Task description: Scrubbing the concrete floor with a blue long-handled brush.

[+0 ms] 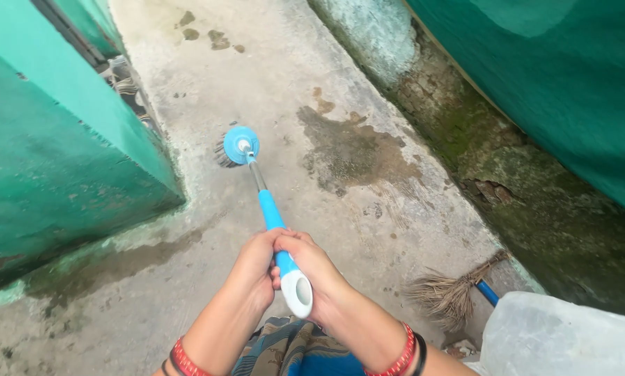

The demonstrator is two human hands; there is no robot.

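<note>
A long-handled scrub brush with a blue-and-white handle [270,212] reaches forward from my hands. Its round blue head [239,145] with dark bristles rests on the concrete floor [256,69] near the corner of the green wall. My left hand [256,268] grips the handle just above the white end cap [298,292]. From the other side, my right hand [312,268] wraps the same handle, touching the left hand. Both wrists wear red bangles.
A green painted wall [61,139] stands on the left, with sandals at its far edge. A mossy stone ledge [479,139] and green sheet run along the right. A straw broom [451,292] and a translucent plastic container [556,334] lie at lower right. Dark stains mark the floor.
</note>
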